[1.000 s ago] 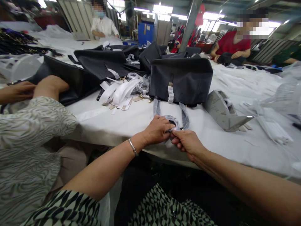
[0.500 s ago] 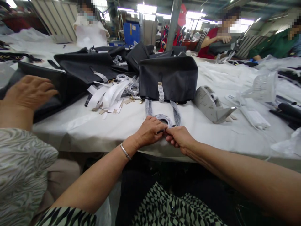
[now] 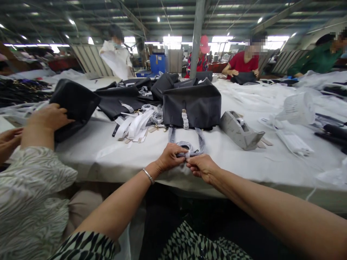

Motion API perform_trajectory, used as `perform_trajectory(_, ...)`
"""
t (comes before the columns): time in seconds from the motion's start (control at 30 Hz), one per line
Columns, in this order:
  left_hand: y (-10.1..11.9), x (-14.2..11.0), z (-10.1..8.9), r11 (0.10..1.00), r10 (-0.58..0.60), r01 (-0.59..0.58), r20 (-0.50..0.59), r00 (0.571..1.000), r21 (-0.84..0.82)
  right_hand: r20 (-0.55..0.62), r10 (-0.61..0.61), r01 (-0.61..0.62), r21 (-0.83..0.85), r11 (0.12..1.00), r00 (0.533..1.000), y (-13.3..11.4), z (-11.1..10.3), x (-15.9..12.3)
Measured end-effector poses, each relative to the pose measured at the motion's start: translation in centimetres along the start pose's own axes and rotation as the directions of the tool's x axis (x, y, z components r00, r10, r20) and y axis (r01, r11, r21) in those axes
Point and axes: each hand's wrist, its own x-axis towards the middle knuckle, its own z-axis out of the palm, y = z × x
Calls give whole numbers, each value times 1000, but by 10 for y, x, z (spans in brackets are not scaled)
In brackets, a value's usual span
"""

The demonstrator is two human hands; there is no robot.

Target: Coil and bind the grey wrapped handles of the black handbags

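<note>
Just in front of the standing black bag (image 3: 200,106), our hands: close together at the near edge of the table (image 3: 241,166); our left hand (image 3: 171,157) is clasped on the coiled strap (image 3: 190,145), and our right hand (image 3: 202,167) pinches at the white band (image 3: 187,154). How much of the coil it also takes, we cannot tell.
White band: a short pale wrap across the bag-facing coil's near side, between our hands; we judge it light, thin and easily creased.
Coil's look: grey-white loops in cloudy clear film, with dark showing through, lying on the table on the near side of the bag.
Coil's handling: we expect it light, bendy and springy, its film rather slippery, so loose loops could slide apart.
Coil's hold: we would keep the loops gathered between thumb and fingers beside the band, pressing gently so the film does not tear.
Wrapped handles (image 3: 200,139): two film-covered lengths running from the bag's base towards us, either side of the coil; we cannot tell whether they join it.
Bag body: smooth, black, creased along the top; we judge it supple yet firm enough to stand, and easily scuffed.
Tape dispenser (image 3: 238,133): grey and scuffed, just right of the bag.
</note>
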Motion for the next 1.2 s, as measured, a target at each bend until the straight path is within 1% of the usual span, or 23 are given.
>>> perform_trajectory(0.13,1,0,-1,1000,-11,11,23,1000,25,18,4,-5,39,999,1000,2,0,1)
perform_trajectory(0.33,0,2,-3,999,-6,2,88,996,44,52,37,-38,32,999,998,4,-4,9)
perform_trajectory(0.43,0,3,-3,999,-22,20,94,995,29,48,30,-31,29,999,998,5,-4,11)
perform_trajectory(0.57,2,4,-2,997,-66,68,54,996,-40,27,9,-10,38,999,1000,7,-2,12)
perform_trajectory(0.7,4,2,-5,975,-167,159,-45,985,-155,5,-38,38,59,998,999,5,3,12)
perform_trajectory(0.8,4,0,-10,935,-274,241,-100,957,-259,-5,-110,110,73,991,994,1,8,13)
perform_trajectory(0.87,3,-1,-13,895,-346,293,-108,932,-336,5,-178,177,68,982,984,-2,10,15)
perform_trajectory(0.97,-1,-1,-16,819,-431,349,-87,898,-455,40,-271,269,40,962,962,-5,9,20)
perform_trajectory(1.13,-9,-1,-22,697,-516,395,-36,856,-599,108,-380,383,-2,924,919,-8,6,34)
perform_trajectory(1.2,-11,0,-23,624,-548,398,-14,836,-673,147,-448,457,-28,889,882,-9,7,42)
